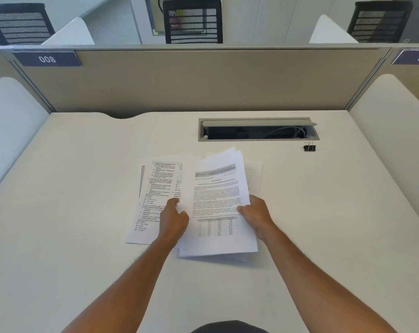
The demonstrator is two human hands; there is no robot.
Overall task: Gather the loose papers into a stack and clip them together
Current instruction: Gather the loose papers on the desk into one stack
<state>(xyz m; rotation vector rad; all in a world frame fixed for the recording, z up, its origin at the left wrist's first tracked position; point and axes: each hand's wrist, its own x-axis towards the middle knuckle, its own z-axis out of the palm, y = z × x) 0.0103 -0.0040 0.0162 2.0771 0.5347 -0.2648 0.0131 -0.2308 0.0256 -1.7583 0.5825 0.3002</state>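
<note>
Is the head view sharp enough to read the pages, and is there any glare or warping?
Head view: even light, no glare on the pale desk; print on the white printed sheets is soft and unreadable; wide-angle bend bows the beige partition; small black binder clip tiny but distinct.

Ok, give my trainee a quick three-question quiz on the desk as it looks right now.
1. True or false: the binder clip is already on the papers.
2. Which hand grips the right edge of the lifted sheets: A) left hand B) right hand?
3. What lies just behind the clip on the desk?

Key: 1 false, it sits apart, on the desk to the right of the papers. 2 B. 3 the open cable tray.
</note>
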